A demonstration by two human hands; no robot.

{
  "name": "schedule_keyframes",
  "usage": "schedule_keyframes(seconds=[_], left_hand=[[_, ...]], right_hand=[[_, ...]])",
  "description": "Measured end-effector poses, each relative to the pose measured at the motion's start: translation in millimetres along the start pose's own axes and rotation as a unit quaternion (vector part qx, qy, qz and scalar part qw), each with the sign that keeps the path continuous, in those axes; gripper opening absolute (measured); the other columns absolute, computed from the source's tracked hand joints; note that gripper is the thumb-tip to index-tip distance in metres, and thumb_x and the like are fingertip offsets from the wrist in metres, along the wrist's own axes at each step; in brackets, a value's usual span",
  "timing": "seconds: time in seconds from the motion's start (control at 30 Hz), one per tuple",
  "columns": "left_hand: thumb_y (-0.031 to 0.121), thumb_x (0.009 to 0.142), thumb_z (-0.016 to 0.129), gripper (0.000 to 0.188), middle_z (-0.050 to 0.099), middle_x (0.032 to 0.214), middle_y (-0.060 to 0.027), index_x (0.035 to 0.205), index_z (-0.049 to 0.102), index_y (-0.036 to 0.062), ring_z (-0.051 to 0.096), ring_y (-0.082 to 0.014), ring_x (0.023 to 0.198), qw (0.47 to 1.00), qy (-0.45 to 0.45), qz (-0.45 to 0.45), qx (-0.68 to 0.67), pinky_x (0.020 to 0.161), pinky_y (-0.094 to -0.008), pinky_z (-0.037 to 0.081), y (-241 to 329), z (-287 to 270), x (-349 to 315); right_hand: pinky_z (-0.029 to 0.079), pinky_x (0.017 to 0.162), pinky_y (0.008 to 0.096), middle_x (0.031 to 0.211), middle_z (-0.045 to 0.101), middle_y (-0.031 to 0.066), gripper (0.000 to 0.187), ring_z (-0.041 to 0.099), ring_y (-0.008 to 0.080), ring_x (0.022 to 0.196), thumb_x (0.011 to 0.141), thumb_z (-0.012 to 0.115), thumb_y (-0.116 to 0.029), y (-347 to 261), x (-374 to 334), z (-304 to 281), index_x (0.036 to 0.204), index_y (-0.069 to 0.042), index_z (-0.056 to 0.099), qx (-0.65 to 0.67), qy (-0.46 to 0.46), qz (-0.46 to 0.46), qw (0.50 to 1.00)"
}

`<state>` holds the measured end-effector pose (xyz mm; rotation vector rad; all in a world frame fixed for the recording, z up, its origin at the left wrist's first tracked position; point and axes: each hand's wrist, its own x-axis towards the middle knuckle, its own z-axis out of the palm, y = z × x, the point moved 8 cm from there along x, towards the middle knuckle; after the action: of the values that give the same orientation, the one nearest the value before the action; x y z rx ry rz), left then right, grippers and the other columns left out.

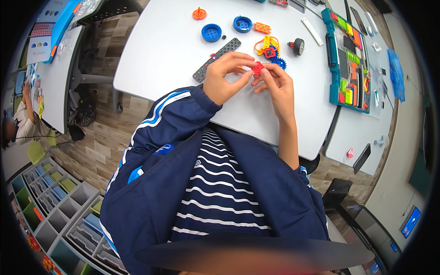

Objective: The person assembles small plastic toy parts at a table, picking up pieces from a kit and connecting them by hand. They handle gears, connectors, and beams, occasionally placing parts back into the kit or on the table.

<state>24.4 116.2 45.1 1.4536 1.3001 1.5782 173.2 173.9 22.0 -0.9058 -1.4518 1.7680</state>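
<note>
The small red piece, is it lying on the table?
No, the small red piece is pinched between the left hand and right hand.

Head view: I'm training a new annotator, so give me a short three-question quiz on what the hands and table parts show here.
1. True or false: both hands, the left hand and the right hand, meet on the small red piece.
2. Which lies nearest the left hand? A) long black perforated strip B) black wheel C) teal parts case
3. Fill in: the two round blue wheel parts lie on the white ____.

Key: 1 true; 2 A; 3 table.
</note>
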Motion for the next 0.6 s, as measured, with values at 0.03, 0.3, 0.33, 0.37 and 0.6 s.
schedule_keyframes(seconds=[0.03, 0.3, 0.33, 0.37, 0.6], left_hand=[[0.000, 0.091, 0.070, 0.026, 0.070, 0.114, -0.0120, 0.118, 0.071, -0.0003, 0.069, -0.0178, 0.102, 0.998, -0.005, -0.048, -0.037, 0.086, -0.0298, 0.059, -8, 0, 0], [0.003, 0.095, 0.070, 0.022, 0.070, 0.108, -0.0122, 0.115, 0.067, -0.0063, 0.068, -0.0162, 0.100, 0.981, -0.026, -0.160, -0.109, 0.086, -0.0306, 0.060, -31, 4, -4], [0.003, 0.095, 0.070, 0.022, 0.069, 0.108, -0.0123, 0.115, 0.067, -0.0061, 0.068, -0.0163, 0.100, 0.979, -0.027, -0.161, -0.121, 0.086, -0.0308, 0.060, -31, 4, -3], [0.003, 0.095, 0.070, 0.022, 0.069, 0.108, -0.0123, 0.115, 0.067, -0.0059, 0.068, -0.0164, 0.100, 0.978, -0.027, -0.161, -0.129, 0.085, -0.0309, 0.060, -31, 5, -3], [0.002, 0.095, 0.068, 0.020, 0.068, 0.111, -0.0116, 0.114, 0.068, -0.0050, 0.067, -0.0166, 0.099, 0.976, -0.014, -0.161, -0.144, 0.082, -0.0301, 0.062, -27, 4, -4]], right_hand=[[0.059, 0.067, 0.0281, 0.098, 0.072, 0.0131, 0.024, 0.071, 0.0180, 0.083, 0.104, 0.059, -0.015, -1, 0, 1, 0.116, 0.005, 0.064, -0.010, 0.005, -0.011, 1.000], [0.059, 0.069, 0.0275, 0.098, 0.074, 0.0140, 0.018, 0.074, 0.0190, 0.086, 0.101, 0.064, -0.008, -13, -7, 8, 0.112, 0.006, 0.065, -0.118, 0.028, -0.096, 0.988], [0.059, 0.070, 0.0274, 0.097, 0.074, 0.0138, 0.017, 0.075, 0.0189, 0.085, 0.101, 0.064, -0.007, -14, -7, 9, 0.111, 0.006, 0.065, -0.129, 0.027, -0.105, 0.986], [0.059, 0.071, 0.0273, 0.097, 0.074, 0.0136, 0.016, 0.075, 0.0187, 0.085, 0.100, 0.064, -0.006, -16, -8, 10, 0.110, 0.006, 0.066, -0.138, 0.025, -0.116, 0.983], [0.060, 0.071, 0.0270, 0.087, 0.075, 0.0112, 0.012, 0.076, 0.0164, 0.079, 0.096, 0.066, -0.004, -19, -9, 13, 0.101, 0.006, 0.069, -0.185, 0.028, -0.135, 0.973]])
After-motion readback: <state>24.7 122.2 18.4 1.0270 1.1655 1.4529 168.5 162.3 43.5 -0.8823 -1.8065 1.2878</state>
